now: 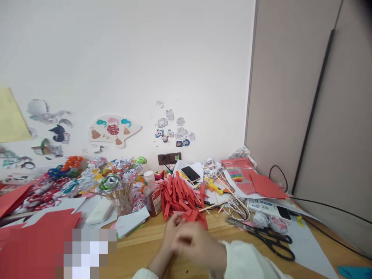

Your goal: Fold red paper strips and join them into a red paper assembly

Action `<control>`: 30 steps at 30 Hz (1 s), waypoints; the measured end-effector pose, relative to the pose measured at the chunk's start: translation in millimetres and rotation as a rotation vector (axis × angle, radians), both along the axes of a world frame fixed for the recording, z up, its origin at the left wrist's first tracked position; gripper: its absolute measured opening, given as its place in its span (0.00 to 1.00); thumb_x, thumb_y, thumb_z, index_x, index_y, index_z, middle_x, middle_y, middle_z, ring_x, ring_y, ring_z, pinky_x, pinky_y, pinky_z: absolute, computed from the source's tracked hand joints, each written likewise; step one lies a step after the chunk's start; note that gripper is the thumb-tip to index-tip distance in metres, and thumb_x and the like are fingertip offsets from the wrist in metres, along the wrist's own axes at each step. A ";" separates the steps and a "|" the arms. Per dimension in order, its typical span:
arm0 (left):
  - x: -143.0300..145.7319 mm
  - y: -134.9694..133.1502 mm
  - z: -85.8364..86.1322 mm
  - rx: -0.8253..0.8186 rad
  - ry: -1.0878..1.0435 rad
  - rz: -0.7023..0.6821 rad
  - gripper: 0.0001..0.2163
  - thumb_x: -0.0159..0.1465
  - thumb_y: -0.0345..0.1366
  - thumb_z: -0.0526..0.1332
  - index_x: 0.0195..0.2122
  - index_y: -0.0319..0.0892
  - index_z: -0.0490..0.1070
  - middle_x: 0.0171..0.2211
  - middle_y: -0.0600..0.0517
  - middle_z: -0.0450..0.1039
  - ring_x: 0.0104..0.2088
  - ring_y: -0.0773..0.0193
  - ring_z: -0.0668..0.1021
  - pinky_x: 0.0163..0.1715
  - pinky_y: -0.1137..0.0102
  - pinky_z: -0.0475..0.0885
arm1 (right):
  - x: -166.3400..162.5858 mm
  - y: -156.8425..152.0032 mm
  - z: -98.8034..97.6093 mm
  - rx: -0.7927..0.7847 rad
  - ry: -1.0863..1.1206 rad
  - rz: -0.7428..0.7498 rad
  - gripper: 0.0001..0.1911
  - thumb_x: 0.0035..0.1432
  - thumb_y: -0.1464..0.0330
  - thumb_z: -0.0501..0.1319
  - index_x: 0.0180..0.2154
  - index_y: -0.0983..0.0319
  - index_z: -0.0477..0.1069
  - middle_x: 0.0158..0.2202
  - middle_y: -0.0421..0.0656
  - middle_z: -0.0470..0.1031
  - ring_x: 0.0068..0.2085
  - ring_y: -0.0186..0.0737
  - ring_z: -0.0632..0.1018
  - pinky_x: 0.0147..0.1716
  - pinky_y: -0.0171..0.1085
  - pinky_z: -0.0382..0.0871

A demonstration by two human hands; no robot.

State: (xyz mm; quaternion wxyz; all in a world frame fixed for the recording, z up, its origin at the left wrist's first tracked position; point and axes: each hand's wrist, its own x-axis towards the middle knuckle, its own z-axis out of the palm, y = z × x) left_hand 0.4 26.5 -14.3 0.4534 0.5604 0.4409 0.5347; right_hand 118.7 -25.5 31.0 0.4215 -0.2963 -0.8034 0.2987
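Observation:
Both my hands meet low at the centre of the wooden desk (151, 236). My left hand (168, 232) reaches forward with its fingers curled on a small folded red paper piece (193, 216). My right hand (196, 246), in a white sleeve, lies across in front and is smeared by motion; its fingers look curled over the same spot. Just beyond them lies a heap of folded red paper strips (180, 193).
Black scissors (269, 236) lie to the right beside crumpled paper balls. A phone (190, 173), a glue bottle (151, 193), wooden sticks, paper flowers (112, 180) in a cup, red sheets (52, 223) at left, and black cables (328, 207) at right crowd the desk.

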 end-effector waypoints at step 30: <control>5.5 -8.4 1.4 -0.131 0.012 -0.008 0.13 0.47 0.45 0.54 0.23 0.39 0.60 0.15 0.59 0.61 0.14 0.71 0.67 0.12 0.75 0.64 | 22.2 56.2 -42.9 0.367 -0.274 -0.277 0.14 0.54 0.72 0.46 0.41 0.61 0.63 0.32 0.45 0.70 0.34 0.37 0.68 0.34 0.35 0.60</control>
